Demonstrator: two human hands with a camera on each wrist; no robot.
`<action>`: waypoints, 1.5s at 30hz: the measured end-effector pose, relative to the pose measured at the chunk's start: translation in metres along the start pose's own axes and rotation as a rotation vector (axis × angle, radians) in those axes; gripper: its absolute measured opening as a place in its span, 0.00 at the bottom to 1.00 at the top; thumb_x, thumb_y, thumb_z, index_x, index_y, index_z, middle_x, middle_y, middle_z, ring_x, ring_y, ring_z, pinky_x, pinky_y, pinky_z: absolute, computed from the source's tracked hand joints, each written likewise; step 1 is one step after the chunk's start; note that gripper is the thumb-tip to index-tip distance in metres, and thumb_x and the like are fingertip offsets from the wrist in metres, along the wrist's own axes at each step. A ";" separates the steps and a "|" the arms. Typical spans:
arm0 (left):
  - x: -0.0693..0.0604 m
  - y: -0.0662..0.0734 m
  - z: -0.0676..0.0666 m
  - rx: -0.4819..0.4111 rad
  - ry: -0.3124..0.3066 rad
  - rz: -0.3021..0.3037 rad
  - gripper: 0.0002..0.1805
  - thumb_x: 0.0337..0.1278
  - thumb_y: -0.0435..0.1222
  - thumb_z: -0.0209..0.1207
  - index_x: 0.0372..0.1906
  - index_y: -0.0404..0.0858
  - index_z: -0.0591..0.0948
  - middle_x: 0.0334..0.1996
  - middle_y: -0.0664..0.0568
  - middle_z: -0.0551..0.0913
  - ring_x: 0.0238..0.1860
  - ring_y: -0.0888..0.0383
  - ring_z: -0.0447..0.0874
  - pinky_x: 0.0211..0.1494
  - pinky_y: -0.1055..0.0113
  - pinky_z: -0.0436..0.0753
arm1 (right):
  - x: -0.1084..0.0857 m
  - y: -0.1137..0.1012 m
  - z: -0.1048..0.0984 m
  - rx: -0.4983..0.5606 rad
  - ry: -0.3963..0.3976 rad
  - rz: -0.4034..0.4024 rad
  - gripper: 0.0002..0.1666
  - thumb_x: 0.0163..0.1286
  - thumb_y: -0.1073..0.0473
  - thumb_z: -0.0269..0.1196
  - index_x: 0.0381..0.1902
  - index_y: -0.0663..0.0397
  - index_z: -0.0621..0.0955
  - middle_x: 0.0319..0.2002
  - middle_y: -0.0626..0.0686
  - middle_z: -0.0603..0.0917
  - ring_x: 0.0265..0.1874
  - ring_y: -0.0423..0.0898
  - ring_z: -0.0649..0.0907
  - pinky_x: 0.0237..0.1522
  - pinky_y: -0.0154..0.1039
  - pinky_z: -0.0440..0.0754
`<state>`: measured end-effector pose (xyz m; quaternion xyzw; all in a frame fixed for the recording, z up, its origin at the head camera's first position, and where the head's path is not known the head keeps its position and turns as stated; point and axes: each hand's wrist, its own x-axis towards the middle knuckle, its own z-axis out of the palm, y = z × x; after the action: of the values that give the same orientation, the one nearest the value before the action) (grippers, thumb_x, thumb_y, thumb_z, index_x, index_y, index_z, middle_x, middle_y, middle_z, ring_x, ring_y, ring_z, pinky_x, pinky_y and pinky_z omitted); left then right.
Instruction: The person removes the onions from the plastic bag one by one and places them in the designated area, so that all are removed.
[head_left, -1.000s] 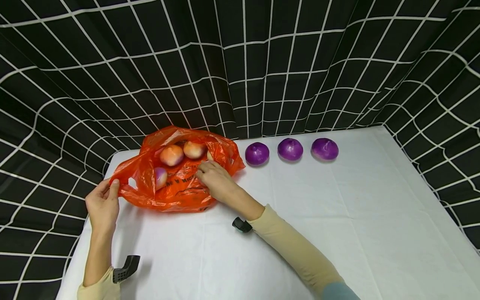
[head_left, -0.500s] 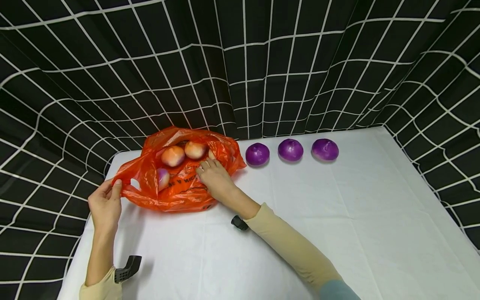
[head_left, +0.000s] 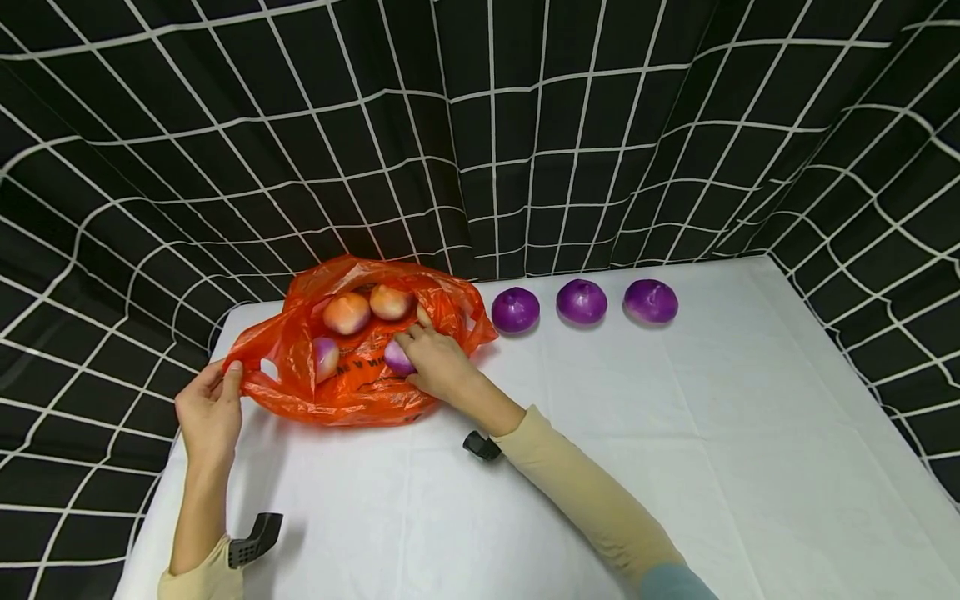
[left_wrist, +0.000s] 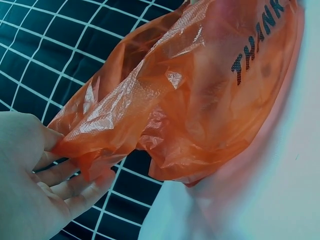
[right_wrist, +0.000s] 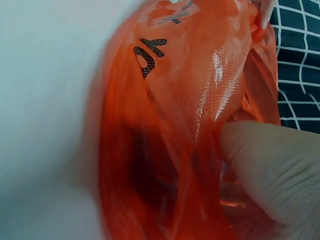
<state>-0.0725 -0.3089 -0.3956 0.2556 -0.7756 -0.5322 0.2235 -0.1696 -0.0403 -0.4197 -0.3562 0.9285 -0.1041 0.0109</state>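
My left hand (head_left: 208, 408) pinches the handle end of a red plastic bag (head_left: 352, 410) at its left side, drawing its mouth wide. In the left wrist view the bag (left_wrist: 200, 110) stretches from my fingers (left_wrist: 85, 187). Reaching inside the bag, my right hand (head_left: 442, 362) holds a purple-and-white round vegetable, like a turnip (head_left: 397, 357), between fingers and thumb. Another such turnip (head_left: 326, 358) lies at the bag's left, and two orange-looking round ones (head_left: 347, 313) lie behind. In the right wrist view the thumb (right_wrist: 250, 155) shows against the bag; the fingertips are hidden.
Three purple turnips (head_left: 515, 310) stand in a row on the white-covered table (head_left: 720, 400), right of the bag near the back edge. A black curtain (head_left: 525, 125) with white grid lines surrounds the table. Each wrist carries a black camera mount (head_left: 257, 540).
A purple-and-white turnip has come into view at my right fingertips, where only printed bag showed before. The left hand has shifted slightly right and keeps its hold on the bag.
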 end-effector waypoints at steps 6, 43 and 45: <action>-0.001 0.001 0.000 -0.012 0.002 -0.004 0.19 0.69 0.37 0.56 0.56 0.27 0.79 0.28 0.71 0.80 0.29 0.74 0.80 0.37 0.87 0.77 | -0.002 0.001 -0.004 0.124 -0.015 0.023 0.41 0.61 0.44 0.70 0.66 0.58 0.73 0.58 0.58 0.78 0.61 0.53 0.77 0.58 0.46 0.78; -0.001 0.001 -0.003 0.035 0.004 0.026 0.19 0.70 0.37 0.55 0.56 0.26 0.79 0.29 0.72 0.79 0.30 0.76 0.80 0.39 0.87 0.77 | -0.024 0.037 -0.058 1.207 0.082 0.179 0.35 0.66 0.55 0.67 0.68 0.55 0.70 0.66 0.58 0.70 0.60 0.55 0.79 0.52 0.41 0.82; -0.001 0.001 -0.003 0.038 0.005 0.031 0.19 0.70 0.36 0.55 0.56 0.26 0.79 0.29 0.72 0.79 0.30 0.76 0.80 0.39 0.87 0.77 | -0.025 0.042 -0.061 1.234 0.100 0.211 0.34 0.68 0.54 0.66 0.69 0.55 0.69 0.66 0.58 0.70 0.60 0.55 0.78 0.54 0.42 0.81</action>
<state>-0.0697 -0.3100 -0.3940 0.2492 -0.7888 -0.5131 0.2288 -0.1847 0.0178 -0.3703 -0.1857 0.7268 -0.6358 0.1815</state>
